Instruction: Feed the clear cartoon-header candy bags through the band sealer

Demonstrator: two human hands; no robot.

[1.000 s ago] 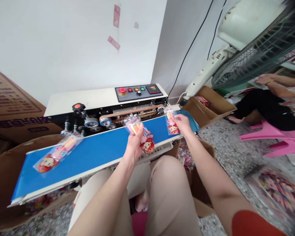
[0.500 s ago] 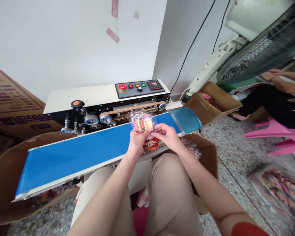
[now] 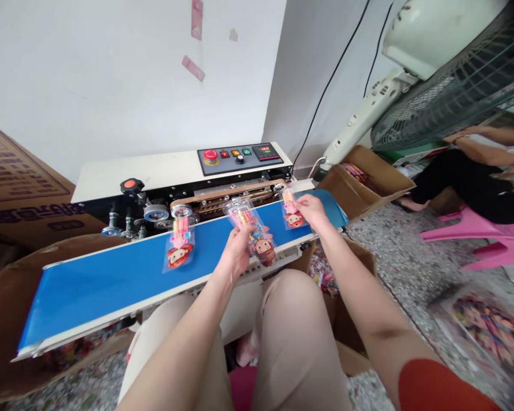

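My left hand (image 3: 236, 248) is closed on clear plastic packets over the belt's front edge; the top one shows a brown cartoon figure (image 3: 264, 250) and coloured sticks. How many it holds I cannot tell. Farther right, my right hand (image 3: 312, 210) pinches the right edge of another clear packet (image 3: 292, 218), with a red-haired cartoon figure, at the blue conveyor belt (image 3: 111, 277). The top of that packet is close to the inlet of the band sealer (image 3: 223, 191). A similar packet (image 3: 180, 245) lies on the belt to the left, its top by the sealer's rollers.
A control panel (image 3: 240, 157) with a red stop button tops the sealer. Cardboard boxes (image 3: 370, 185) stand at both sides, some with packets inside. A fan (image 3: 445, 97) hangs at the upper right. Beyond it another person sits near a pink stool (image 3: 480, 234).
My hands were together at the middle over the packets. My right hand has moved right with one packet to the belt. Another packet now shows on the belt's left part.
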